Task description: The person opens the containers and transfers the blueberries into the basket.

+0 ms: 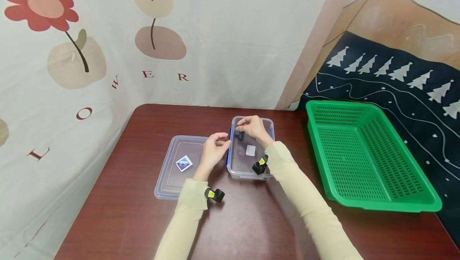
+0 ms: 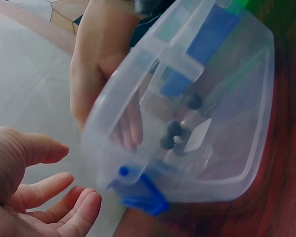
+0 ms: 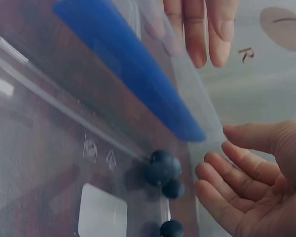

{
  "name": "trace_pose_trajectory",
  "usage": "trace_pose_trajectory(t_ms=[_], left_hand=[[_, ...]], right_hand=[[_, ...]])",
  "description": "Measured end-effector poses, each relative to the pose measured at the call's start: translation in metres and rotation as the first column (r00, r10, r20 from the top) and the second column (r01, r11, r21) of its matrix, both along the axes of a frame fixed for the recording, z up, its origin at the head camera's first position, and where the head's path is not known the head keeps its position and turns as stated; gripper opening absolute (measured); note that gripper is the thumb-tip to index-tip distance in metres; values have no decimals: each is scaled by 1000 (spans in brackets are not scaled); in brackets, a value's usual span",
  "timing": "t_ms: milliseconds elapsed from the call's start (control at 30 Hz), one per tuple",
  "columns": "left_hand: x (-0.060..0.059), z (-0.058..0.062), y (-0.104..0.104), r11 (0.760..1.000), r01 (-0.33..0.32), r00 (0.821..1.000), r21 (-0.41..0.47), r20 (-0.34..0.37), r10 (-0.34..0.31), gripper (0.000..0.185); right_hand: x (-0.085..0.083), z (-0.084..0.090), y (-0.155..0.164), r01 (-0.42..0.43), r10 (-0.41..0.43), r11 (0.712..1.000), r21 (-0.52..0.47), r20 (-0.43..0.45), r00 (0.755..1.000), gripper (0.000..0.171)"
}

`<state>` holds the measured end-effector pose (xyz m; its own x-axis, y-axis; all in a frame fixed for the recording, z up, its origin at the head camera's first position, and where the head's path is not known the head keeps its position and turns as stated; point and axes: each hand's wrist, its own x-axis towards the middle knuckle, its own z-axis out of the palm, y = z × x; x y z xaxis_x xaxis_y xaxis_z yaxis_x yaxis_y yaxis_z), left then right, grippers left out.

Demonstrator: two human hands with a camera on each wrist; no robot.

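Over the far left corner of a clear plastic container (image 1: 240, 164), my right hand (image 1: 253, 127) hangs with loosely bent fingers. In the right wrist view, that hand (image 3: 269, 195) shows nothing between thumb and fingers. Several dark blue, round berries, like blueberries (image 3: 160, 168), lie on the container's floor along one wall. The left wrist view also shows the blueberries (image 2: 194, 101) through the clear side. My left hand (image 1: 213, 152) is beside the container's left wall, fingers relaxed and holding nothing. It hovers partly over a clear lid (image 1: 172, 184) with a blue and white label.
A large green slotted basket (image 1: 325, 164) stands to the right. Blue clips (image 2: 143, 192) stick out from the container's side. A white square (image 1: 250, 150) shows at the container's bottom. The brown table (image 1: 143, 228) meets a printed curtain (image 1: 230, 52) at its far edge.
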<state>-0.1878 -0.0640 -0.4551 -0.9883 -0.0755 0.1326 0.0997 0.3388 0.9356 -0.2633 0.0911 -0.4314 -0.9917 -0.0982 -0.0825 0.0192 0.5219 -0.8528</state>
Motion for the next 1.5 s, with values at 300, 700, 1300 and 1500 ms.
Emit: trace_pose_trajectory(t_ms=[300, 700, 1300, 1500], left_hand=[[0, -3, 12, 1000, 13, 1000, -14, 4, -13, 30], [0, -5, 13, 1000, 1, 1000, -16, -1, -1, 31], [0, -6, 13, 1000, 2, 1000, -3, -10, -2, 31], [1, -6, 13, 1000, 1, 1000, -2, -10, -1, 31]], right_hand=[[-12, -9, 8, -49, 42, 993, 105, 75, 996, 14], [-14, -25, 8, -99, 88, 976, 193, 69, 994, 16], [-11, -26, 4, -101, 85, 928, 360, 60, 995, 11], [-10, -26, 3, -97, 79, 931, 352, 66, 995, 10]])
